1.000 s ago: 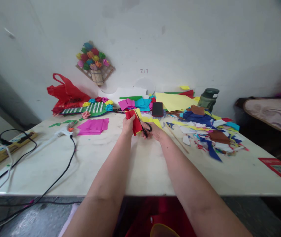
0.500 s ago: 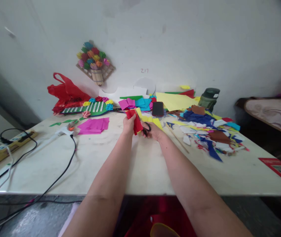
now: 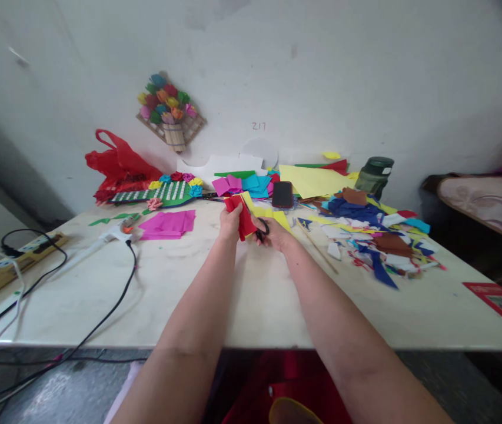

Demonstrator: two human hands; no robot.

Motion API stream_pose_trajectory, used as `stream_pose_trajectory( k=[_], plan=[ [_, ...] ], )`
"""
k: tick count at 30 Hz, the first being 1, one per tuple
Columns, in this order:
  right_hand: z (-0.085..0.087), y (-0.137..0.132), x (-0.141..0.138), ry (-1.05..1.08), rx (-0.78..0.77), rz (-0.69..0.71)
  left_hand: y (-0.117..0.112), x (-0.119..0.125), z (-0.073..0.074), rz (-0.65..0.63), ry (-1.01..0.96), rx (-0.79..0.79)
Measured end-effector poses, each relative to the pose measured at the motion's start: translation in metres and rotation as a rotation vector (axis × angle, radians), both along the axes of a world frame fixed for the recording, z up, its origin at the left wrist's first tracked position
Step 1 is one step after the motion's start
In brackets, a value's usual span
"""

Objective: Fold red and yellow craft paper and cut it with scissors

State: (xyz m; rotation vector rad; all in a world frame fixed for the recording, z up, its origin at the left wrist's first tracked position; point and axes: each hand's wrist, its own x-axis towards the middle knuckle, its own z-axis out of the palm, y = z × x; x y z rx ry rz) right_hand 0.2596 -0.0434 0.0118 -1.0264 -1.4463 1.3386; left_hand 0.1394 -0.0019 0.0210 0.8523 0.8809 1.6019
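My left hand (image 3: 229, 224) is closed on a folded piece of red paper (image 3: 242, 216) held above the white table (image 3: 251, 294). My right hand (image 3: 276, 234) grips black-handled scissors (image 3: 258, 228), whose blades run up across the red paper. Both hands meet over the middle of the table, just in front of a yellow paper sheet (image 3: 272, 215) lying flat.
A black phone (image 3: 282, 194), pink paper (image 3: 169, 224), a large yellow sheet (image 3: 310, 180) and a heap of coloured scraps (image 3: 374, 232) lie around. A glue gun (image 3: 116, 234) with black cable, a power strip (image 3: 16, 259), a red bag (image 3: 118, 166) and a green jar (image 3: 375, 174) stand nearby.
The scissor handles have drawn a little closer together and the hands have shifted slightly; otherwise nothing has moved.
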Motion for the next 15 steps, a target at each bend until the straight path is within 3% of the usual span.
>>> stream_pose_trajectory(
  k=[15],
  plan=[
    [0.0001,-0.0019,-0.0045,0.017,-0.002,-0.018,0.0018,0.0003,-0.0008,0.011,-0.030,-0.035]
  ],
)
